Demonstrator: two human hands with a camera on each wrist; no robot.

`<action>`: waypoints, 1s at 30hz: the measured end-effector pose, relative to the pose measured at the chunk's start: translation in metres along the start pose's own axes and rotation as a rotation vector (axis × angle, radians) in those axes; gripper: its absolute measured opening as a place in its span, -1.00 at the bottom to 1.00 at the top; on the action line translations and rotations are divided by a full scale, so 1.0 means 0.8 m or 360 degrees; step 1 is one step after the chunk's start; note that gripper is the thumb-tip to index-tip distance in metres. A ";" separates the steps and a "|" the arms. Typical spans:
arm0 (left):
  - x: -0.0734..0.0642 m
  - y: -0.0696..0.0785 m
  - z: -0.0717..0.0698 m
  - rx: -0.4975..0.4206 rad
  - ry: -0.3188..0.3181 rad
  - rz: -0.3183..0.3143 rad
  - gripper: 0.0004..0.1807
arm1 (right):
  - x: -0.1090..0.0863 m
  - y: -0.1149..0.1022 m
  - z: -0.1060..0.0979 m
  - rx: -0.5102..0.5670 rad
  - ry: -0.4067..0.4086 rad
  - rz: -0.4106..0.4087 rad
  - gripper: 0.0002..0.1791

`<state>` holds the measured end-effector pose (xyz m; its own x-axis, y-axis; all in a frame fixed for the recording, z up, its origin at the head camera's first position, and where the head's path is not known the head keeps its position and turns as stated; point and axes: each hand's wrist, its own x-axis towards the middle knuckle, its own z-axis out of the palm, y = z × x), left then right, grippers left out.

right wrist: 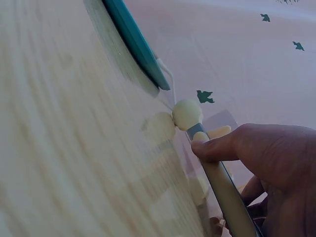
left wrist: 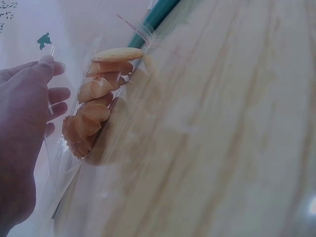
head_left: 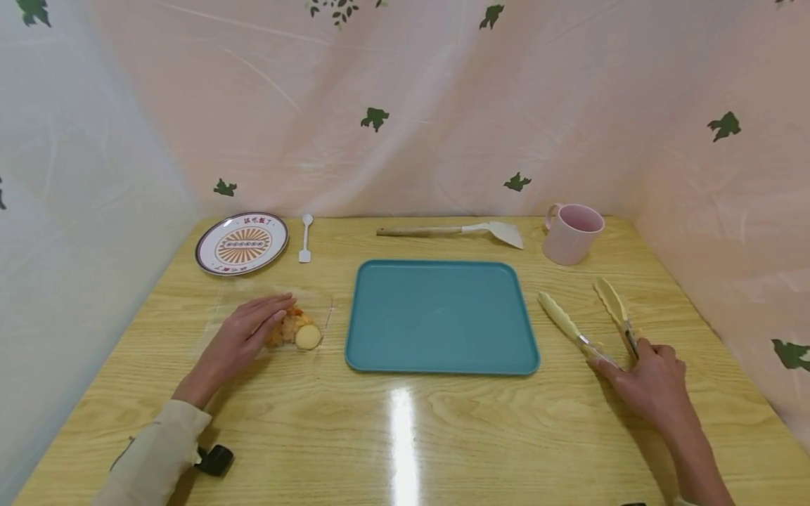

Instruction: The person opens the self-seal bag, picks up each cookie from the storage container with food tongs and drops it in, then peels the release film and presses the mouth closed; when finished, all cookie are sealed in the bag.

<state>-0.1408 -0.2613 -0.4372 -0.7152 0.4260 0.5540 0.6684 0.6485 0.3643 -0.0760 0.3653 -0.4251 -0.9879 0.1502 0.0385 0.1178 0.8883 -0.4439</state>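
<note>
On the left of the table lies a clear plastic bag with several orange-brown food pieces and a pale round piece in it. My left hand is over the bag's left side; in the left wrist view its thumb and index finger pinch the bag's clear edge. At the right, my right hand grips a pair of tongs by the metal arms, thumb on one arm and fingers on the other. The tongs are spread, their cream tips pointing away and nothing between them.
A teal tray lies between my hands. Along the back are a patterned plate, a small white spoon, a spatula and a pink mug. Pale curtains with leaf prints surround the table.
</note>
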 end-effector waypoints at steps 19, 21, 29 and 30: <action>-0.001 0.002 -0.002 0.0020 -0.0017 -0.0026 -0.61 | -0.005 -0.003 -0.002 -0.0094 0.0008 0.0001 0.00; -0.001 0.002 -0.001 0.0025 -0.0013 -0.0011 -0.61 | -0.007 -0.003 -0.002 -0.0101 0.0008 0.0005 0.00; -0.002 0.001 -0.002 0.0023 -0.0018 -0.0022 -0.61 | -0.009 -0.008 -0.012 -0.0137 -0.0035 0.0034 0.03; -0.003 0.001 -0.002 0.0021 -0.0020 -0.0026 -0.61 | -0.009 -0.010 -0.013 -0.0141 -0.0025 0.0033 0.03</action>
<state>-0.1382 -0.2625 -0.4368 -0.7286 0.4232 0.5386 0.6539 0.6637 0.3631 -0.0688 0.3620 -0.4126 -0.9865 0.1627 0.0160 0.1459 0.9201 -0.3635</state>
